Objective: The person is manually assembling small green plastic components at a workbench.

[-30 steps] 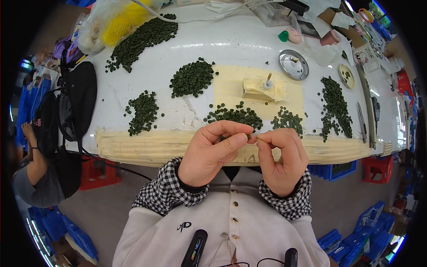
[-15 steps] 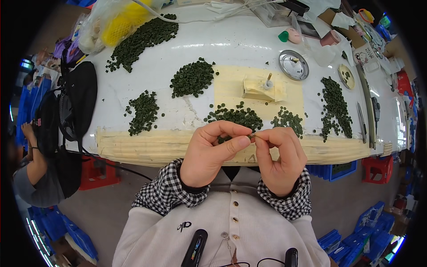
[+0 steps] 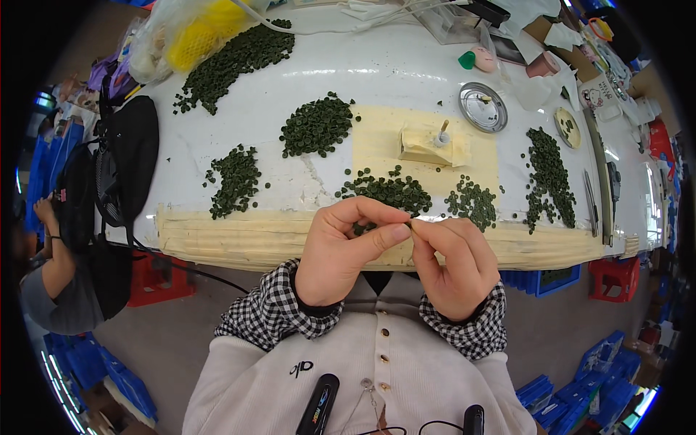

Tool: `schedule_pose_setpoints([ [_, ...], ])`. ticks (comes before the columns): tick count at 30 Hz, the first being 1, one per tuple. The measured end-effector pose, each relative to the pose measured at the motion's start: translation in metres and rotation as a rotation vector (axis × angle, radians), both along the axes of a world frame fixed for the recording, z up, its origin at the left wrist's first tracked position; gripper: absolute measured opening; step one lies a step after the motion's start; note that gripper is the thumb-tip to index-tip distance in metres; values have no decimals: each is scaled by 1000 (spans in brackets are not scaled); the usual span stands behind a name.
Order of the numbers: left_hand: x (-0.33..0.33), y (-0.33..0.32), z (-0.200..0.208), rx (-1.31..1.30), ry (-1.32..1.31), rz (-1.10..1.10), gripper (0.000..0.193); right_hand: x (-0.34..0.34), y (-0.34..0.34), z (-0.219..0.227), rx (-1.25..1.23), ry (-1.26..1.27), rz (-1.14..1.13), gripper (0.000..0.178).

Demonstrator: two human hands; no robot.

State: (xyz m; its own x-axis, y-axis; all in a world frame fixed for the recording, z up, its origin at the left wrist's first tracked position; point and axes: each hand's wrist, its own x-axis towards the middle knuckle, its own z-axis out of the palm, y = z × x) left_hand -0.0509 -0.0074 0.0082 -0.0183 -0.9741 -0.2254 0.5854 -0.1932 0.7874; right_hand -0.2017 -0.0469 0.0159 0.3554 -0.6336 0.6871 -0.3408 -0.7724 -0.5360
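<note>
Above the taped front edge of the table, my left hand (image 3: pixel 339 248) and my right hand (image 3: pixel 457 264) meet at their fingertips. Thumb and forefinger of each pinch a tiny dark green piece (image 3: pixel 409 223), mostly covered by the fingers. Just beyond lies a heap of small round dark green pieces (image 3: pixel 395 194), with a looser, flatter patch of similar pieces (image 3: pixel 473 201) to its right. Behind them stands a block wrapped in cream tape (image 3: pixel 424 151), with an upright metal pin (image 3: pixel 444 130) on top.
More green heaps lie at the left (image 3: pixel 235 181), centre (image 3: pixel 317 125), far left (image 3: pixel 239 61) and right (image 3: pixel 547 174). A round metal lid (image 3: pixel 482 107) sits at the back right. Tweezers (image 3: pixel 590 199) lie near the right side. A black backpack (image 3: pixel 130 163) rests at the left edge.
My right fingertips have shifted slightly left, closer against the left thumb and forefinger. The left hand holds nearly the same pose, and the heaps look unchanged.
</note>
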Motion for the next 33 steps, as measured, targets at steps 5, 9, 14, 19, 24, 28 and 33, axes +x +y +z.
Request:
schedule_pose_setpoints([
  [5, 3, -2, -3, 3, -1, -53, 12, -3, 1, 1, 33, -22, 11, 25],
  [9, 4, 0, 0, 23, -13, -99, 13, -3, -1, 1, -18, -5, 21, 27],
  [14, 6, 2, 4, -5, -144, -90, 14, -4, -2, 1, -54, 27, 72, 30],
  [19, 7, 3, 5, -18, -200, -98, 14, -5, -3, 1, -51, 36, 85, 31],
  [24, 5, 2, 4, -53, -207, -75, 14, -5, -1, 3, 50, 15, 78, 24],
  [28, 3, 3, 3, -60, -272, -40, 14, -5, 1, 5, 358, -109, 84, 15],
  [33, 3, 4, 2, -66, -356, -56, 13, -6, 4, 6, 618, -170, 59, 11],
])
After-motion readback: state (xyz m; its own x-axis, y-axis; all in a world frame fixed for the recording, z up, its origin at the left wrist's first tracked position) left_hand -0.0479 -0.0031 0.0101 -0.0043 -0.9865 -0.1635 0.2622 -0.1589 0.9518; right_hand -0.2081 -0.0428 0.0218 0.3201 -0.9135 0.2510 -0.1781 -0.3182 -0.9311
